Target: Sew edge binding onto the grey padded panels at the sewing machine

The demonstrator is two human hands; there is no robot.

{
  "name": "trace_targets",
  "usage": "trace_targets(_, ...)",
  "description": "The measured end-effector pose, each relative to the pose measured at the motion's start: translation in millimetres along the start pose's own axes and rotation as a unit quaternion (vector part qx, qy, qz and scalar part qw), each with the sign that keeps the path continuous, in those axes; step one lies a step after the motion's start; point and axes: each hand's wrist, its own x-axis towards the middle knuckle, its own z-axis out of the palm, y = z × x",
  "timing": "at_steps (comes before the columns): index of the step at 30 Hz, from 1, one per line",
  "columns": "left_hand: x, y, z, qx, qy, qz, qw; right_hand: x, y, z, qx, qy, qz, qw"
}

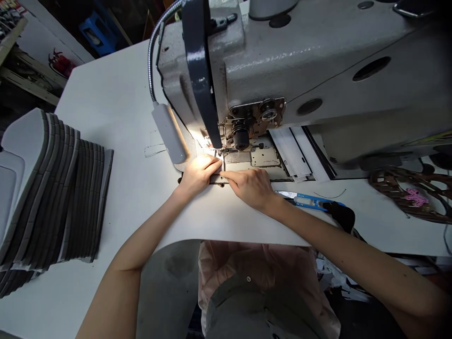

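Observation:
Under the head of a grey sewing machine (pixel 261 61), a grey mesh-textured fabric piece (pixel 191 149) lies by the needle area, partly covered by the lamp and my hand. My left hand (pixel 198 175) is closed over the near edge of this piece, fingers pressed together close to the presser foot. My right hand (pixel 251 187) comes in from the right, its fingers curled and its tip meeting the left fingers at the front of the metal needle plate (pixel 264 157). Whatever lies between the right fingertips is too small to make out.
A lit lamp (pixel 169 134) hangs left of the needle. Stacked grey padded panels (pixel 52 188) stand at the left. White strips (pixel 289 150) lie under the machine arm. A blue cutter (pixel 310 201) lies by my right forearm, with a brown openwork basket (pixel 406 193) beyond.

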Motion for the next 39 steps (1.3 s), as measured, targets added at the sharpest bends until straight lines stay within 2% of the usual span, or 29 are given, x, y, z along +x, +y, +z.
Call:
trace_targets(5, 5.2, -2.5, -3.1, 0.029, 0.014, 0.019, 0.999, 7.7, -2.4, -6.1, -0.012, -0.018, 0.038, 0.999)
trace_targets(10, 4.2, -1.3, -6.2, 0.006, 0.012, 0.009, 1.000, 14.5, -5.1, -9.4, 0.002, -0.023, 0.061, 0.998)
trace_targets(16, 10.0, -13.4, -1.4, -0.012, 0.044, 0.023, 0.999, 17.7, -3.7, -5.3, 0.012, -0.011, 0.076, 0.997)
trace_targets(21, 11.4, -25.3, 5.2, -0.016, 0.037, 0.013, 0.999, 13.2, -1.2, -1.3, 0.013, 0.007, 0.030, 0.999)
trace_targets(26, 7.6, -32.9, 11.1, -0.022, -0.001, -0.042, 0.999, 10.3, 0.6, 3.1, 0.008, 0.029, 0.000, 1.000)
trace_targets(31, 8.6, -35.5, 10.2, -0.036, -0.032, -0.055, 0.997, 10.3, 1.4, 6.4, -0.005, 0.042, -0.019, 0.999)
trace_targets(35, 8.7, -33.4, 7.9, -0.045, -0.019, -0.062, 0.997, 9.9, 1.0, 7.6, -0.018, 0.041, -0.025, 0.999)
trace_targets(39, 6.1, -27.0, 6.0, -0.053, 0.011, -0.031, 0.998, 8.6, 0.2, 8.5, -0.018, 0.047, -0.027, 0.998)
